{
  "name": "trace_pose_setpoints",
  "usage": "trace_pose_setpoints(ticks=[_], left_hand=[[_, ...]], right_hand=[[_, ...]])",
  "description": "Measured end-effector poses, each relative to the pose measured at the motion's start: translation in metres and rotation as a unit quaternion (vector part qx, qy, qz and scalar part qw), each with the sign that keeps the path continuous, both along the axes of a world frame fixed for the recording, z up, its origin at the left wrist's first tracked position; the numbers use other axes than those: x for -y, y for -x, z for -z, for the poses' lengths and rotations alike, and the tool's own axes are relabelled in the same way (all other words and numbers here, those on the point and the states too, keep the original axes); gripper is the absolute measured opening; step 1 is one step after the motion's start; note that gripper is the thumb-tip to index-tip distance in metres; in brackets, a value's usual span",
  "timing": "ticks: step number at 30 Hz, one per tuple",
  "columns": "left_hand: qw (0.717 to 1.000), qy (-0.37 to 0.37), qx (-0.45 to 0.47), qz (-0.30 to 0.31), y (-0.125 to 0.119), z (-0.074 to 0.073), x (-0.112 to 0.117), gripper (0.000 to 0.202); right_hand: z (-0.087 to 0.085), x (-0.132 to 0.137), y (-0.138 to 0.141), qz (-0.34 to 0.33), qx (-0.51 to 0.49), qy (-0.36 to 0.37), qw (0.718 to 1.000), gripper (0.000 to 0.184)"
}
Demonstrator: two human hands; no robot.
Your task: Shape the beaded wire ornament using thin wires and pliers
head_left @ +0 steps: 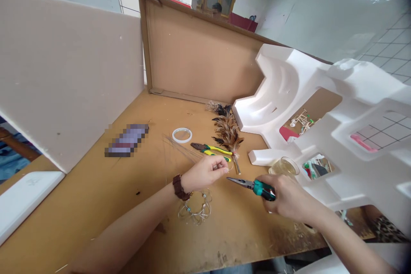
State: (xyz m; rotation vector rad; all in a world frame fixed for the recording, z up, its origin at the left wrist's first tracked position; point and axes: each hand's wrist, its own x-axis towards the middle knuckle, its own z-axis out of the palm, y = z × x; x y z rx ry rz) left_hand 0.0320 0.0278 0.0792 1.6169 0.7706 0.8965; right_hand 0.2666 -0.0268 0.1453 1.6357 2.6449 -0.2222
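My left hand [208, 172], with a brown band at the wrist, pinches a thin bit of wire [229, 168] between thumb and fingers. Needle-nose pliers [246, 183] with green and black handles are gripped in my right hand [287, 196]. Their tips point at the left fingertips, a small gap away. A ring of looped wire with pale blue beads [196, 210] lies below my left wrist. Just beyond the left hand rest yellow-and-green pliers [212, 150], several loose wires [183, 149] and a bundle of brown feathers [227, 132] on a stick.
A white tape-like ring [182, 135] and a pixelated flat object [126, 140] lie on the wooden table [147, 205]. White foam packing [308, 72] stands at the right, beside a glass cup [285, 166]. A cardboard panel [205, 51] and a pale foam board [70, 64] wall the table.
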Motion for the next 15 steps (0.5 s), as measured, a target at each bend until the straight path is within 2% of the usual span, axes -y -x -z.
trace_pose_setpoints(ticks=[1, 3, 7, 9, 13, 15], left_hand=[[1.000, -0.018, -0.006, -0.002, -0.001, -0.001, 0.002, 0.016], [1.000, -0.009, -0.004, 0.000, -0.003, -0.001, 0.003, 0.017], [0.995, 0.091, 0.026, 0.041, 0.001, -0.001, -0.002, 0.026], [0.991, 0.109, 0.032, 0.064, 0.005, -0.002, -0.005, 0.029], [0.994, 0.056, -0.024, 0.092, 0.012, -0.007, -0.007, 0.028], [0.994, -0.002, -0.064, 0.090, 0.014, -0.009, -0.007, 0.028]], right_hand=[[-0.003, 0.000, 0.000, 0.012, -0.025, 0.045, 0.999, 0.015], [-0.008, -0.001, -0.001, 0.035, -0.063, 0.100, 0.992, 0.015], [-0.017, -0.001, -0.006, 0.065, -0.068, 0.130, 0.987, 0.016], [-0.019, -0.001, -0.010, 0.070, -0.051, 0.138, 0.987, 0.017], [-0.021, 0.001, -0.014, 0.056, -0.012, 0.127, 0.990, 0.017], [-0.021, 0.002, -0.012, 0.037, 0.008, 0.087, 0.996, 0.020]])
